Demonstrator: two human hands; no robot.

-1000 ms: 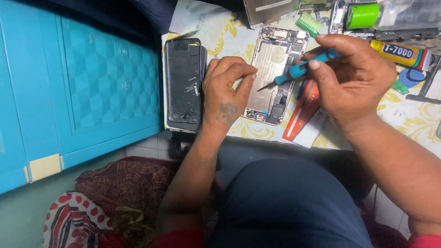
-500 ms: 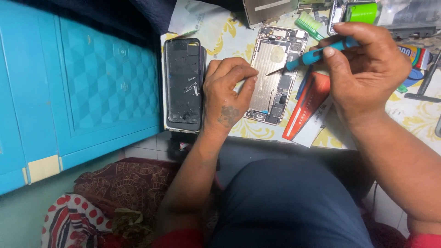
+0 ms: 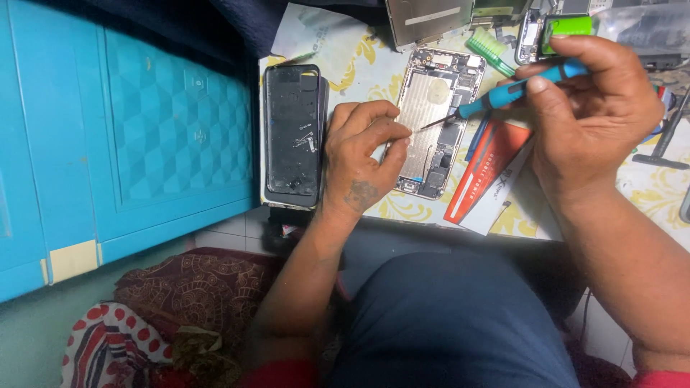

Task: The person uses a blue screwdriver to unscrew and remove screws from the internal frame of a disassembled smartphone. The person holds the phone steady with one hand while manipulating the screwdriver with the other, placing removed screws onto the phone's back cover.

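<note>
Yellow-patterned table cloth [image 3: 359, 68] fills the upper centre; on it, the opened phone [image 3: 435, 118] is pinned by the curled left hand [image 3: 363, 154], while right hand [image 3: 593, 118] fingers clamp a blue screwdriver [image 3: 503, 93] over it

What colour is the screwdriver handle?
Blue screwdriver handle, held in the right hand; clearest in the head view.

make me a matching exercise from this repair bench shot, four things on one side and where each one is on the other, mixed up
Things:
1. screwdriver
2. opened phone
3. black screen panel
4. red packet

Places:
a. under the left hand's fingertips
b. at the table's left edge, beside the blue cabinet
c. in the right hand
d. just right of the opened phone, below the screwdriver

Pairs: 1-c, 2-a, 3-b, 4-d
</note>
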